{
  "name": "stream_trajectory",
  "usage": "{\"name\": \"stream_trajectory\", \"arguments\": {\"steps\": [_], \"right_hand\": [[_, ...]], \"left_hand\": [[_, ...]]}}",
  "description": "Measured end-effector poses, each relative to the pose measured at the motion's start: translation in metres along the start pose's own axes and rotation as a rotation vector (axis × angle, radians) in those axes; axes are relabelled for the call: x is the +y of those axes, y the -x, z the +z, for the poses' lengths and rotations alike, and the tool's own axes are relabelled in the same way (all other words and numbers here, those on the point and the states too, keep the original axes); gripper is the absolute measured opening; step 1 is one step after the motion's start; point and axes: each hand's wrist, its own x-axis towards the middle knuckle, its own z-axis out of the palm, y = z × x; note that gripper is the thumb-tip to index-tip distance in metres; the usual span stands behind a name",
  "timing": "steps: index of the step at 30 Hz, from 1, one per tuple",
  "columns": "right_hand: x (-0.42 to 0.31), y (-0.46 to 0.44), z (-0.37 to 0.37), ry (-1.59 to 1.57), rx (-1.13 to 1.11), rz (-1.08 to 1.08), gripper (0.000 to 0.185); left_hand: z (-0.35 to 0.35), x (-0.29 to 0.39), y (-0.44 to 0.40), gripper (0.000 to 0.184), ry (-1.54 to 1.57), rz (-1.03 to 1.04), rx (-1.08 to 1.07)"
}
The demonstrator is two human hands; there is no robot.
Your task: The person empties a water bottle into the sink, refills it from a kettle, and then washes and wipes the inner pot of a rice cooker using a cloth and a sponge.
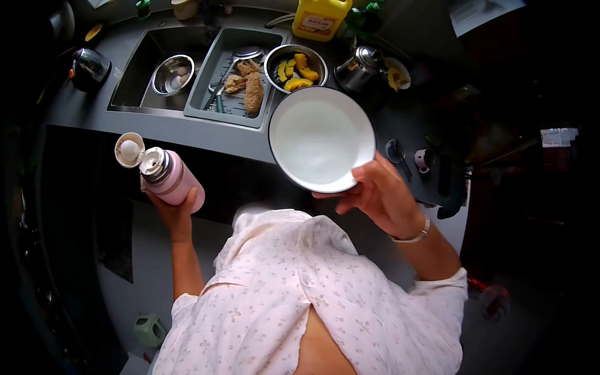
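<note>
Left of centre, the left hand (173, 211) clasps the pink flask (180, 180), long axis slanting up-left toward its open lid (130, 150); well apart, at upper centre, the right hand (386, 195) pinches the white bowl (322, 139) by its lower-right rim.

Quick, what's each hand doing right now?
Left hand: closed around a pink bottle whose lid is open.
Right hand: holding a white bowl by its edge, thumb over the rim.

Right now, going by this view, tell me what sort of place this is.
Most likely a kitchen: a sink set into the counter, and a metal bowl holding what looks like cut pumpkin.
</note>
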Motion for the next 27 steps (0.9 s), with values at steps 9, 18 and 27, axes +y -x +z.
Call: {"name": "stream_trajectory", "arguments": {"steps": [9, 18, 27], "right_hand": [[-0.066, 0.059, 0.041, 0.15, -0.028, 0.156, 0.078], [-0.093, 0.085, 0.064, -0.069, 0.002, 0.164, 0.085], [-0.133, 0.103, 0.059, 0.016, -0.069, 0.226, 0.083]], "left_hand": [[-0.006, -0.015, -0.012, 0.103, 0.074, -0.017, 0.044], [-0.002, 0.008, -0.002, 0.107, 0.017, 0.064, 0.077], [0.002, 0.012, 0.006, 0.109, -0.055, 0.054, 0.122]]}}
